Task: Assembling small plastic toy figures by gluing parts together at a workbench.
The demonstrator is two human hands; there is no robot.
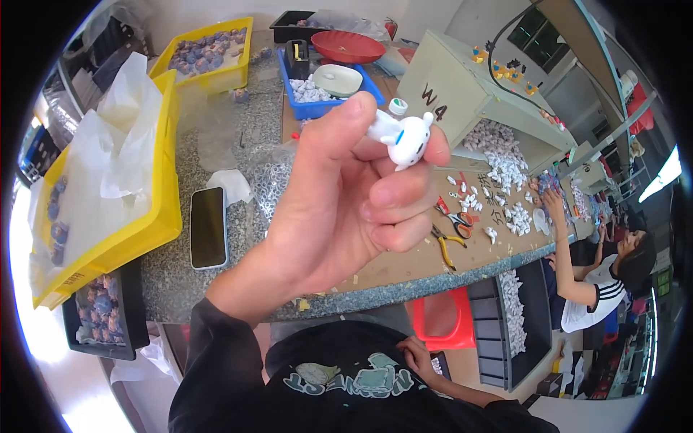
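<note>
Raised over the table, my left hand (pixel 339 195) is closed, pinching a small white animal figurine (pixel 410 141) between thumb and fingers. The figurine has a round head with small ears, dark face marks and a blue band at the neck. My right hand (pixel 417 357) rests low beside my black shirt, its fingers loosely apart and nothing visible in them. Behind the figurine stands a small white-lidded jar (pixel 398 107). Loose white figurine parts (pixel 468 198) lie on the brown board (pixel 404 270), near orange-handled scissors (pixel 460 222) and yellow-handled pliers (pixel 449 249).
Yellow trays (pixel 162 195) stand left and far left, near a phone (pixel 208 227). A blue bin (pixel 310 110) and red bowl (pixel 348 46) are at the back. A grey box (pixel 462 90) holds white parts. A red stool (pixel 444 317) is below; a person (pixel 595 289) works at right.
</note>
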